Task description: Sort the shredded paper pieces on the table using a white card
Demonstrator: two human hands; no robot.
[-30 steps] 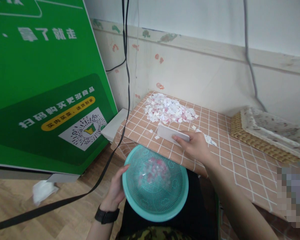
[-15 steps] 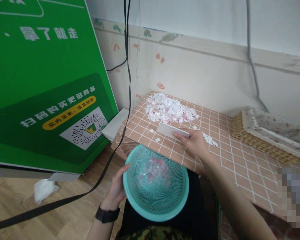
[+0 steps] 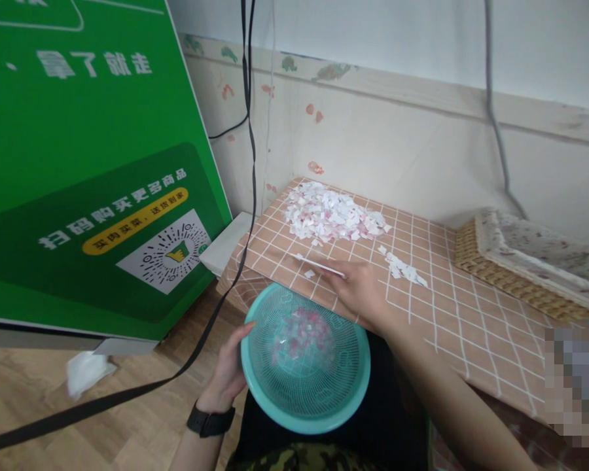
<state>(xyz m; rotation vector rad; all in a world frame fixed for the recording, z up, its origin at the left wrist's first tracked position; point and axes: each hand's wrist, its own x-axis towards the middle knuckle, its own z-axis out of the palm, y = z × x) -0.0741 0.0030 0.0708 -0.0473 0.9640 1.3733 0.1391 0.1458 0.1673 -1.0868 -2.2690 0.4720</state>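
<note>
My left hand [image 3: 232,366] grips the rim of a turquoise plastic colander [image 3: 305,418] at its left side. Pink and whitish scraps [image 3: 307,330] lie in the bottom of the colander. My right hand [image 3: 360,288] holds a thin white flat card [image 3: 320,264] nearly edge-on, low over the tablecloth near the table's front edge. Just beyond the card is a large heap of small white and pinkish paper scraps [image 3: 331,214]. A smaller strip of white scraps [image 3: 406,269] lies right of my right hand. One loose scrap [image 3: 309,274] sits beneath the card.
A brown checked tablecloth [image 3: 451,281] covers the table. At the right stands a cloth-lined wicker basket [image 3: 515,275]. A green panel [image 3: 93,163] fills the left, and a black strap [image 3: 220,307] hangs across. A white bag [image 3: 88,373] lies on the floor.
My right hand has moved left and toward the table's front edge, and the card has turned from flat-facing to edge-on. The left hand and colander stay in place.
</note>
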